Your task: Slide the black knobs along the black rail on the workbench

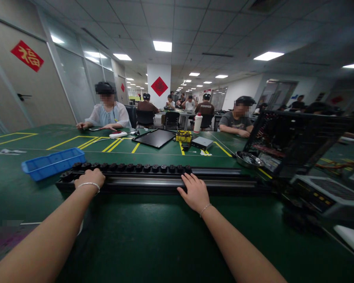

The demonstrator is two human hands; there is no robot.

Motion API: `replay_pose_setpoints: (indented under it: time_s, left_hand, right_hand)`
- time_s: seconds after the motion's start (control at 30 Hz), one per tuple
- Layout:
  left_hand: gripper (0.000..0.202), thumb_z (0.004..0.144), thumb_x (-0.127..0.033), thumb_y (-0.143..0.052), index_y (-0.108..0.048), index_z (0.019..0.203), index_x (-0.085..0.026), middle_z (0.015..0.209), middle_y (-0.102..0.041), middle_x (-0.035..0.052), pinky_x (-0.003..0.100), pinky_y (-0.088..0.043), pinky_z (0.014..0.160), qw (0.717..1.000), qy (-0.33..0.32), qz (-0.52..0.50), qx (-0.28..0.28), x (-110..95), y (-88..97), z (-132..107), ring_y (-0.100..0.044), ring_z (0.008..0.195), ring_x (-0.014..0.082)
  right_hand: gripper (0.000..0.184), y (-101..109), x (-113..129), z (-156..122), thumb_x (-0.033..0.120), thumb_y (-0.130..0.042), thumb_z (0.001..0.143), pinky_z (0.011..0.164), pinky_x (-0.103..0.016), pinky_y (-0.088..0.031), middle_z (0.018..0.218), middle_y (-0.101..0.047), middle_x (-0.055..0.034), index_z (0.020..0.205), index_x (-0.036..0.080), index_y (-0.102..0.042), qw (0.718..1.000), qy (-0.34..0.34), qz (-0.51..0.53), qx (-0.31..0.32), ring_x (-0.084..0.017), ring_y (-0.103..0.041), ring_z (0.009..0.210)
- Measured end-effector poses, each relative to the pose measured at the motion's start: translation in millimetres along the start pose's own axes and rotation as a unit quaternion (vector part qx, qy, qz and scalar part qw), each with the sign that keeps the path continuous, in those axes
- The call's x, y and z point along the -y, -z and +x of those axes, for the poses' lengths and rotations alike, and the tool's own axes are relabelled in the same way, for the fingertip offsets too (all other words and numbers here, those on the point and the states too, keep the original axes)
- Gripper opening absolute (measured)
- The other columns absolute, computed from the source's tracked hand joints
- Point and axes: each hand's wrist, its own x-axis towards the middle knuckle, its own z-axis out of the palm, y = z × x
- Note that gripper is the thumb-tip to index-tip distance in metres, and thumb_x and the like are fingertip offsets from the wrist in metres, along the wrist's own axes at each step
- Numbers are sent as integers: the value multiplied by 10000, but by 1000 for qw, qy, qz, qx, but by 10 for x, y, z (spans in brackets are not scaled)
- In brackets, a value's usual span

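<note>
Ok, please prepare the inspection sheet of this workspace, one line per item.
Surface: green tabletop, yellow marking lines.
Work items: long black rail; row of black pieces along its far side.
Clutter: blue bin, flat black panel, white bottle, metal bowl.
Hands: left hand curled near the rail's left end, grip unclear; right hand spread on the rail.
Cables: dark bundle at yellow box; reddish wires, right.
Surroundings: seated people, lit ceiling panels.

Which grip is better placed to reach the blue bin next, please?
Probably the left grip: it is nearer the blue bin; the right grip rests farther away, on the black frame.
</note>
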Motion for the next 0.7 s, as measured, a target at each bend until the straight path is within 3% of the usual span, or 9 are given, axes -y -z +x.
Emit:
replay_pose_setpoints:
  time_s: [0.7]
  left_hand:
    - [471,776,-394,-350,-519,1123,-123,1173,-534,215,478,-400,795,1000,-26,8,3,40,-55,55,-501,1062,369]
  right_hand:
    - [542,2,-5,-1,525,-298,844,947,-366,-258,1345,-418,-36,1276,226,-433,1000,2,3,-3,-227,-314,1233]
